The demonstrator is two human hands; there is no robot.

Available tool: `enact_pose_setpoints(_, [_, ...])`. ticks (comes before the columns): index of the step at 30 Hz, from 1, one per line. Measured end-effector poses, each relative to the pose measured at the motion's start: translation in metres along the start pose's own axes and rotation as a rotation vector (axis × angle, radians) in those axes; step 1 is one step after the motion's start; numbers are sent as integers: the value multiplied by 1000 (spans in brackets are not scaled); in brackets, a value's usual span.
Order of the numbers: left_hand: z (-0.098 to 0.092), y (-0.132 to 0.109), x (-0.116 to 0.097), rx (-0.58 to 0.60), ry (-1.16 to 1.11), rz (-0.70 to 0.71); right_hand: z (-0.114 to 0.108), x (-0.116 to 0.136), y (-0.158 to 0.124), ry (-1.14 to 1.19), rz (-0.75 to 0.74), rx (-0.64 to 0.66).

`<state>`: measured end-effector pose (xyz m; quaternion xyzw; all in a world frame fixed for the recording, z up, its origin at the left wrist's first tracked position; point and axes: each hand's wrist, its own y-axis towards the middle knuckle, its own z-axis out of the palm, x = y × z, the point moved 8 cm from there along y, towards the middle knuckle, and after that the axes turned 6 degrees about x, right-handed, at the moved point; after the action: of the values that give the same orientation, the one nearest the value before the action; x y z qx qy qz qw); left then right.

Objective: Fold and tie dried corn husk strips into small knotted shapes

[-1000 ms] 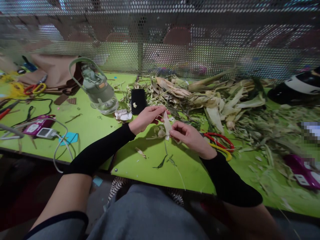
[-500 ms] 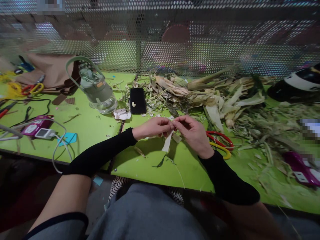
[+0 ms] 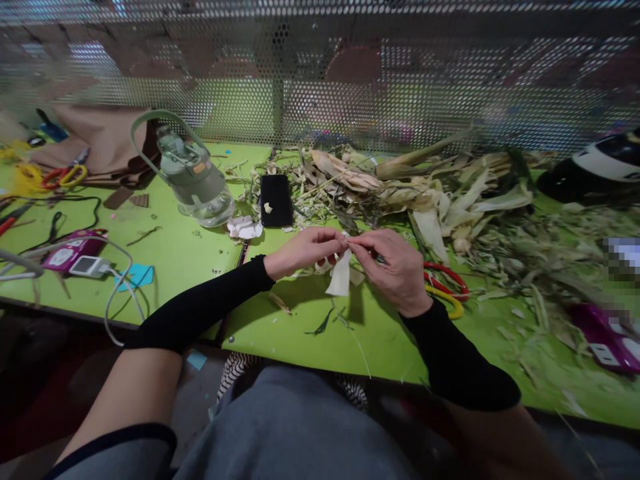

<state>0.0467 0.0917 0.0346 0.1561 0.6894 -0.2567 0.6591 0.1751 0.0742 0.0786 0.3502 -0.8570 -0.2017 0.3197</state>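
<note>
Near the middle of the green table [image 3: 300,340], my left hand [image 3: 313,251] and my right hand [image 3: 393,267] meet fingertip to fingertip. Both are closed in a pinch at the top of a pale husk strip [image 3: 340,275], which hangs down between them. Fingers hide the strip's upper end. Dark green leaf scraps [image 3: 321,323] lie on the table below the strip. Just right of my right hand are scissors with red and yellow handles [image 3: 453,300], partly covered by that hand.
Behind my hands stand a black phone [image 3: 276,201] and a green bottle [image 3: 197,180]. Corn husks [image 3: 450,207] are heaped at the back right. Purple devices [image 3: 70,253] sit at both sides, the left one with cables. A perforated metal screen [image 3: 320,80] rises behind.
My right hand has shifted slightly right, its fingertips still by my left hand's. The hanging strip has turned and now shows a wider face, slightly further right.
</note>
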Motion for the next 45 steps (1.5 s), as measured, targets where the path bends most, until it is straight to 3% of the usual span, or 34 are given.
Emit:
enact_pose_setpoints(5, [0,-1,-4,-8,83,56,-4,7,-1,-48,-150,-90])
enact_pose_setpoints(13, [-3,1,-12,-93,289,213,-3,0,0,22,-12,-76])
enact_pose_setpoints(20, [-2,-1,-15,-111,465,284,-1,0,0,7,-35,-90])
enact_pose_setpoints(24, [-3,-2,-17,-148,476,303,-2,-2,0,50,-9,-87])
enact_pose_setpoints(32, [-8,-10,-29,-229,343,494,1,-4,0,68,-5,-59])
enact_pose_setpoints(45, [-9,-7,-27,-229,434,521,13,-25,-5,385,304,34])
